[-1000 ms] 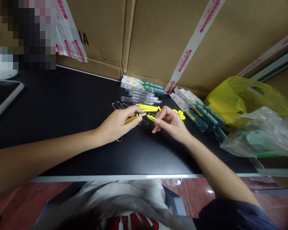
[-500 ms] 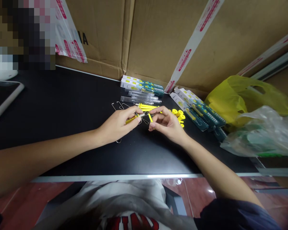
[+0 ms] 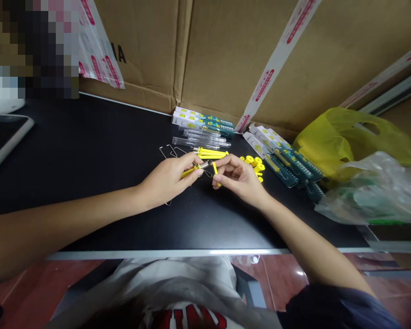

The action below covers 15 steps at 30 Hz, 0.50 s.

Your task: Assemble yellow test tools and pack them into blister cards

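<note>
My left hand [image 3: 167, 182] pinches a yellow rod [image 3: 189, 172] with a metal spring [image 3: 205, 165] sticking out of its right end, a ring at the tip. Opposite it, my right hand [image 3: 239, 177] grips a small yellow plastic piece [image 3: 215, 168] between thumb and fingers, right at the spring's ring. Whether ring and piece are hooked together is too small to tell. Behind the hands lie several yellow rods [image 3: 213, 154]. Bent wire hooks [image 3: 167, 151] are beside and partly under my left hand. Several yellow caps [image 3: 256, 164] sit past my right hand.
Clear plastic tubes [image 3: 201, 140] lie before printed boxes [image 3: 203, 123] at the cardboard wall [image 3: 219, 55]. More boxes [image 3: 284, 157] are stacked at right, beside a yellow bag [image 3: 322, 132] and a clear bag [image 3: 373, 187]. A white-edged device [image 3: 17, 139] lies at far left.
The spring tilts slightly upward and looks more bent towards the yellow piece. My right fingers have shifted a little, showing more of that piece. Both hands stay in nearly the same place.
</note>
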Tool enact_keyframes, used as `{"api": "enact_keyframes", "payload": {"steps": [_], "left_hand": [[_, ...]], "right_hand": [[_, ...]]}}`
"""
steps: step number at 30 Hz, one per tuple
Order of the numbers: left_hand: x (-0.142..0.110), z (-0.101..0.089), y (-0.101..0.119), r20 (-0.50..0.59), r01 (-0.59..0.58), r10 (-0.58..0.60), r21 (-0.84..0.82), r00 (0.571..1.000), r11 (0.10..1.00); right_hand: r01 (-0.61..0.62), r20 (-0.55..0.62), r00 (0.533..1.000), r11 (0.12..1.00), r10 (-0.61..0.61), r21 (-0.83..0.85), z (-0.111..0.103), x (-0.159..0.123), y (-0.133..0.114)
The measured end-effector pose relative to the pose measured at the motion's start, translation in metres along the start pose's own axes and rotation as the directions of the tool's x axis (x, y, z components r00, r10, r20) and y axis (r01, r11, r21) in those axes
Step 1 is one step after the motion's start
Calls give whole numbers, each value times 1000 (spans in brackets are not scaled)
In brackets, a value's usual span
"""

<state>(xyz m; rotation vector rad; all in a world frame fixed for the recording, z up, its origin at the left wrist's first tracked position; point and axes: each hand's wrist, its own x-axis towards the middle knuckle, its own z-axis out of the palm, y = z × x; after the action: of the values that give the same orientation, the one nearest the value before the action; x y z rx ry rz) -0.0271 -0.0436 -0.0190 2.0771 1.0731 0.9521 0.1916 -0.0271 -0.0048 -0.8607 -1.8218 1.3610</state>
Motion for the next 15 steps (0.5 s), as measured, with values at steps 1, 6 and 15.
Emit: {"api": "enact_keyframes", "payload": {"steps": [1, 6, 15], "left_hand": [[0, 0, 0, -4, -3, 3, 15, 1000, 1000], [-1, -1, 1, -17, -12, 12, 21, 1000, 1000], [-1, -1, -1, -65, -4, 11, 109, 998, 994]], "right_hand": [[-2, 0, 1000, 1000, 2, 6, 0, 0, 0], [-17, -8, 1000, 1000, 17, 8, 2, -1, -1], [-66, 40, 997, 996, 64, 53, 5, 0, -4]]}}
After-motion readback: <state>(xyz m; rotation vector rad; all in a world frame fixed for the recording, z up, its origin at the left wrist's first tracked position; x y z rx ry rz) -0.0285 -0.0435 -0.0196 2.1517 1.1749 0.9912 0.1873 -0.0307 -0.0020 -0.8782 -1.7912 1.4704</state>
